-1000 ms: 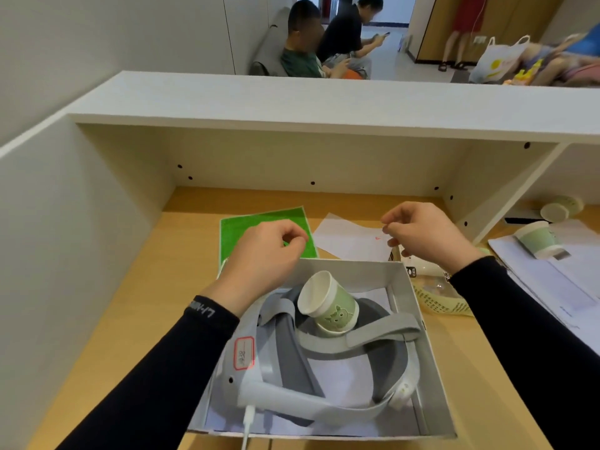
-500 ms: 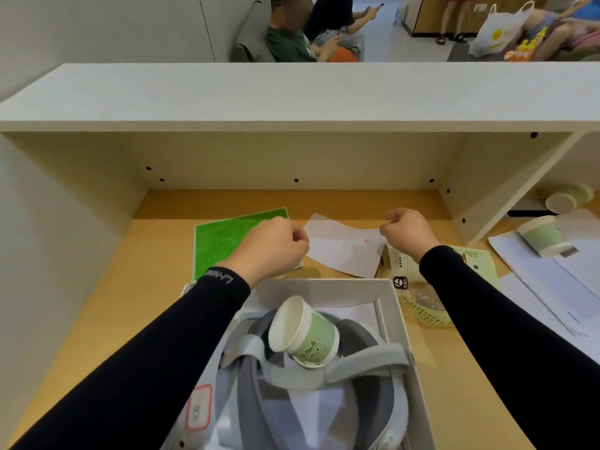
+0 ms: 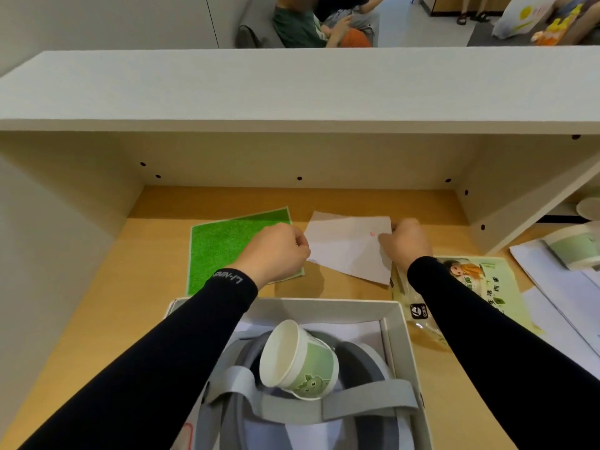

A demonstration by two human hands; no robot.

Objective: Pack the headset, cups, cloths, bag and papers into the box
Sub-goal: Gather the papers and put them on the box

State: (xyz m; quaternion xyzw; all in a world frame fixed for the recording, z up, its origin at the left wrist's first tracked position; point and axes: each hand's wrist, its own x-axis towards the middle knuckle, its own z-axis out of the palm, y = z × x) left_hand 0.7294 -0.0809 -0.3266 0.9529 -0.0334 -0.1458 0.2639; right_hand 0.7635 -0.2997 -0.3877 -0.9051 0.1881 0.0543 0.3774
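The white box sits at the near edge of the desk. Inside it lies the grey headset with a green-and-white paper cup tipped on its side on top. Beyond the box, a white cloth lies on the desk. My left hand pinches its left edge and my right hand grips its right edge. A green cloth lies flat to the left, partly under my left hand. A printed plastic bag rests right of the box under my right forearm.
A white shelf overhangs the desk, with side panels at left and right. Papers and another green cup lie at far right past the divider. People sit in the room behind the shelf.
Both hands moved forward from above the box to the white cloth and closed on its two sides. The view tilted down and forward.
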